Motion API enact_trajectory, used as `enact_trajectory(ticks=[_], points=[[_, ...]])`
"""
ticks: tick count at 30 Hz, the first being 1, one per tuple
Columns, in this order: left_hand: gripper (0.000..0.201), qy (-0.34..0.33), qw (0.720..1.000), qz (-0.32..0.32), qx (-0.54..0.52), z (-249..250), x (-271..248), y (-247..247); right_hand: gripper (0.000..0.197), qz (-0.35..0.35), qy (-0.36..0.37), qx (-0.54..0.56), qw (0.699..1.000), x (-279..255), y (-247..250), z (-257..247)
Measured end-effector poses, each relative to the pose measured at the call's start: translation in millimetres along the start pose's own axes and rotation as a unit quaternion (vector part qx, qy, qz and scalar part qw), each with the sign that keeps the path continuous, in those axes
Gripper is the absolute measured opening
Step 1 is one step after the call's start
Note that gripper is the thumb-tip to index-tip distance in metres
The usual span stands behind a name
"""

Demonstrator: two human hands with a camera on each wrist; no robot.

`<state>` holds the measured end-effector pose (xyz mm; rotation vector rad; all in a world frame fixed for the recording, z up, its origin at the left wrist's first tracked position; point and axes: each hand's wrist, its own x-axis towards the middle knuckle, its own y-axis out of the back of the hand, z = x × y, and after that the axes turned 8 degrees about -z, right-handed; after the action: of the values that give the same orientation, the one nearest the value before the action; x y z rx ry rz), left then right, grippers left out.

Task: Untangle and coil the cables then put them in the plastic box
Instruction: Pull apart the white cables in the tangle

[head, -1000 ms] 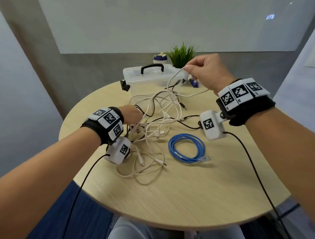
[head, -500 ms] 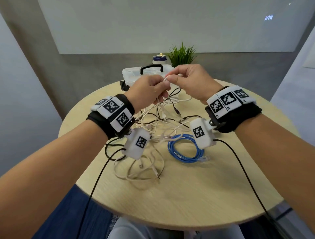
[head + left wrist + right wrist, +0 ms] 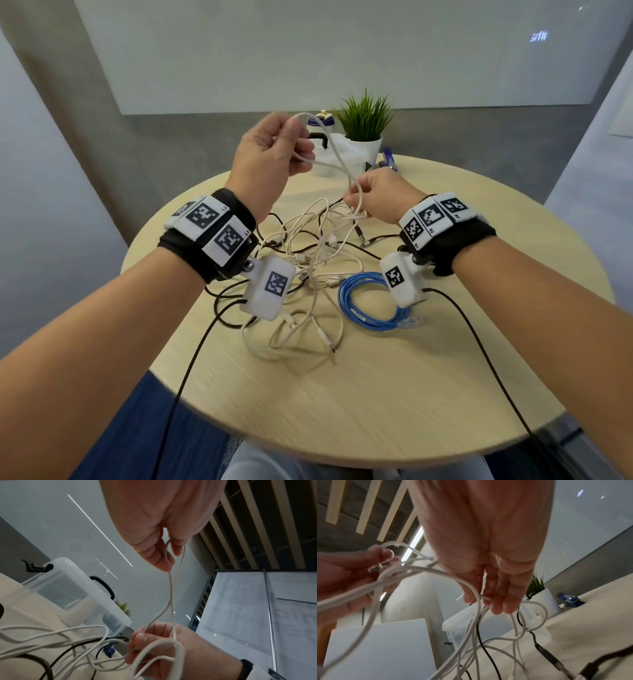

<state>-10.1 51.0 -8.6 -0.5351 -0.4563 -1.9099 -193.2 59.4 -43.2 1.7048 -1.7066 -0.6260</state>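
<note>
**Both hands lift one white cable out of the tangle**

In the head view, the left hand (image 3: pixel 270 150) is raised in the upper middle of the frame, its fingers curled round a loop of the white cable (image 3: pixel 337 156). The right hand (image 3: pixel 378 197) sits lower and to the right of it, pinching the same cable just above the heap. Between the two hands the cable runs as a slack double strand, as the left wrist view shows.

The tangle of white and black cables (image 3: pixel 308 253) lies at the centre of the round table (image 3: pixel 376 394), spreading toward the lower left. Just right of it, a blue cable (image 3: pixel 363 308) rests already coiled, partly under the right wrist camera.

The plastic box (image 3: pixel 339 150), clear with a black handle, stands at the far edge of the table, mostly hidden behind the left hand. Beside it, to the right, are a potted plant (image 3: pixel 364 120) and a small blue clip (image 3: pixel 388 159).
</note>
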Motion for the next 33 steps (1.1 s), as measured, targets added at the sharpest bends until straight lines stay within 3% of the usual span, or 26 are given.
enact_trajectory(ticks=[4, 6, 11, 14, 17, 19, 22, 24, 27, 29, 33], points=[[0.023, -0.03, 0.999, 0.023, -0.037, 4, 4, 8, 0.018, 0.007, -0.038, -0.072, 0.997, 9, 1, 7], [0.024, -0.019, 1.0, 0.021, -0.009, 2, 5, 13, 0.018, 0.024, -0.053, -0.056, 0.997, 10, 2, 11], [0.032, 0.106, 0.985, 0.003, 0.136, -7, 1, 14, 0.014, 0.104, -0.048, 0.063, 0.991, 9, 10, 5], [0.035, 0.147, 0.96, -0.001, 0.24, -11, -2, 12, 0.021, 0.116, -0.055, 0.179, 0.975, 7, 17, -3], [0.034, 0.183, 0.925, -0.046, 0.329, -16, -6, 12, 0.019, 0.125, -0.053, 0.283, 0.949, 7, 22, -5], [0.027, 0.203, 0.909, -0.071, 0.358, -18, -9, 11, 0.018, 0.127, -0.043, 0.343, 0.93, 7, 24, -6], [0.013, 0.213, 0.914, -0.135, 0.319, -14, -14, 6, 0.019, 0.11, -0.021, 0.392, 0.913, 6, 22, -11], [0.028, 0.207, 0.898, -0.226, 0.317, -10, -15, 0, 0.019, 0.093, -0.012, 0.387, 0.917, 7, 21, -15], [0.055, 0.21, 0.829, -0.323, 0.405, -12, -12, -11, 0.018, 0.069, 0.003, 0.368, 0.927, 7, 18, -21], [0.056, 0.236, 0.81, -0.325, 0.427, -16, -8, -12, 0.018, 0.058, 0.012, 0.372, 0.926, 5, 19, -24], [0.052, 0.227, 0.818, -0.286, 0.444, -24, -5, -7, 0.016, 0.075, 0.02, 0.287, 0.955, 2, 24, -21]])
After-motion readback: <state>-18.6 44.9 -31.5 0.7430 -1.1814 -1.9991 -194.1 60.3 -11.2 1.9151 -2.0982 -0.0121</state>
